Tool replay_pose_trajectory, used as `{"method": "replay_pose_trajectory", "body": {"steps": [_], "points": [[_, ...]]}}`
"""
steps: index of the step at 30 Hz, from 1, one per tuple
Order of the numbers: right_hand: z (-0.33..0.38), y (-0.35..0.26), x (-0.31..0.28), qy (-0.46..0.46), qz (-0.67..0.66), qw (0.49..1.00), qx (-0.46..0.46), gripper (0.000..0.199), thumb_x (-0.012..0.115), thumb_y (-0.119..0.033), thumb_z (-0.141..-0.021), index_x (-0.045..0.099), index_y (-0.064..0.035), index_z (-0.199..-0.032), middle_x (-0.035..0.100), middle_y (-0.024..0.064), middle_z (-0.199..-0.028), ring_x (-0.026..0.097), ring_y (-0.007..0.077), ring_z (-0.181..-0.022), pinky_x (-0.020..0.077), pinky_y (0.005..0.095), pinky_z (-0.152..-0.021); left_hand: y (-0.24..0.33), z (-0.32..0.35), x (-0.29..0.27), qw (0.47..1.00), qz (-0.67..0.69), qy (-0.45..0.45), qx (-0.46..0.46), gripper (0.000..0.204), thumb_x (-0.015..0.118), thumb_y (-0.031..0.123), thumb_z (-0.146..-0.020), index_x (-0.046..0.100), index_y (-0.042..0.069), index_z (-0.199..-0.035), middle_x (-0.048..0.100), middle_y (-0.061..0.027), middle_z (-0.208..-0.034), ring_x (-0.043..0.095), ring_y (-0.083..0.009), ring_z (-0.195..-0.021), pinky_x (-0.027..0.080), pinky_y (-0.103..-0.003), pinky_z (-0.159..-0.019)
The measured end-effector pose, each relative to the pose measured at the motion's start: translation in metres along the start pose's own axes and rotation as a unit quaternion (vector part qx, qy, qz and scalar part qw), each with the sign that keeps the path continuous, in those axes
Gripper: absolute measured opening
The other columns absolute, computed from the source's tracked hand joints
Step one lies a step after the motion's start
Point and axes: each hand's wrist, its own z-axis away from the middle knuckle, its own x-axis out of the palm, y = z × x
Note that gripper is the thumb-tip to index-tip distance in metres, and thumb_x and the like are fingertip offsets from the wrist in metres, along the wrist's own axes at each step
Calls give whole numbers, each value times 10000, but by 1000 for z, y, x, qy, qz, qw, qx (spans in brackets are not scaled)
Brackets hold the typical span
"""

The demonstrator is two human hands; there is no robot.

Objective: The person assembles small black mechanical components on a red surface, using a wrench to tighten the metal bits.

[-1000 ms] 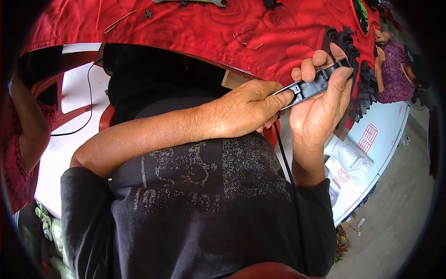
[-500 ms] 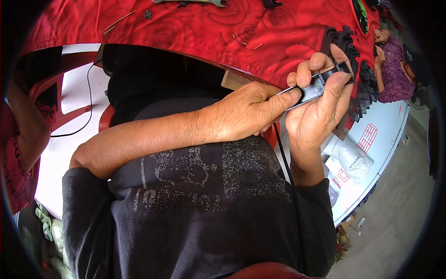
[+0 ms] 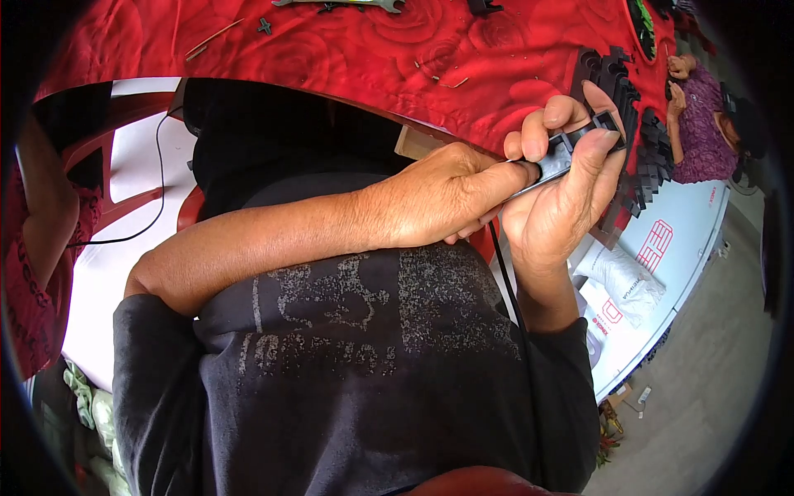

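Observation:
In front of my body, over the red tablecloth's near edge, both hands are closed on one small part with a grey metal face (image 3: 556,160) and a black end. My right hand (image 3: 556,213) holds it from the right, with the thumb on the black end and bent fingers along its far side. My left hand (image 3: 447,194) reaches across and grips its lower left end, the thumb pressed on top. My left fingers are mostly hidden beneath. Just beyond my right hand, many black plastic pieces (image 3: 653,161) are heaped at the table edge.
On the red tablecloth (image 3: 347,58) lie a wrench (image 3: 376,3), a small black cross-shaped piece (image 3: 264,26) and thin sticks (image 3: 217,37). A black cable (image 3: 499,269) hangs beside my right forearm. People in purple (image 3: 701,132) and red (image 3: 45,248) sit at either side.
My left thumb has bent and shifted slightly on the part. Both hands have moved a little to the left with it. At far left, the neighbour's arm has moved slightly.

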Motion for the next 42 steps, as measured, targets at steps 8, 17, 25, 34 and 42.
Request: {"method": "replay_pose_trajectory", "body": {"steps": [8,17,25,34,42], "points": [[2,2,-2,-5,1,1000,7,405,466,-338,-1068,367,-50,-1336,557,123,-940,550,163,-654,538,353,-580,2,1,-1,1000,-7,0,-21,509,354,352,-1066,553,29,-726,525,-31,-582,510,-96,-543,420,-253,-548],[-3,2,-4,11,11,1000,9,411,457,-363,-1069,395,-52,-1331,559,108,-955,554,161,-674,533,358,-627,-11,4,-2,998,-44,38,34,538,381,482,-1070,568,-23,-1061,634,-61,-771,621,-114,-674,541,-278,-658],[-3,0,-7,29,18,999,10,420,454,-375,-1070,410,-43,-1325,562,104,-961,556,156,-683,523,350,-625,1,8,-6,998,-56,33,10,409,490,354,-1067,551,-31,-1190,610,-38,-847,603,-103,-733,525,-261,-670],[-3,0,-8,54,30,998,25,431,475,-391,-1061,433,-37,-1303,568,102,-962,556,153,-685,516,339,-628,-5,9,-1,920,-306,187,157,240,682,179,-949,634,-41,-1031,594,-148,-650,617,-174,-590,488,-333,-547],[-2,0,-9,47,22,998,22,427,471,-394,-1062,437,-41,-1299,568,101,-965,561,154,-692,516,340,-630,-4,9,0,932,-286,172,144,221,654,177,-971,605,-38,-977,594,-146,-648,637,-199,-600,486,-328,-540]]}}
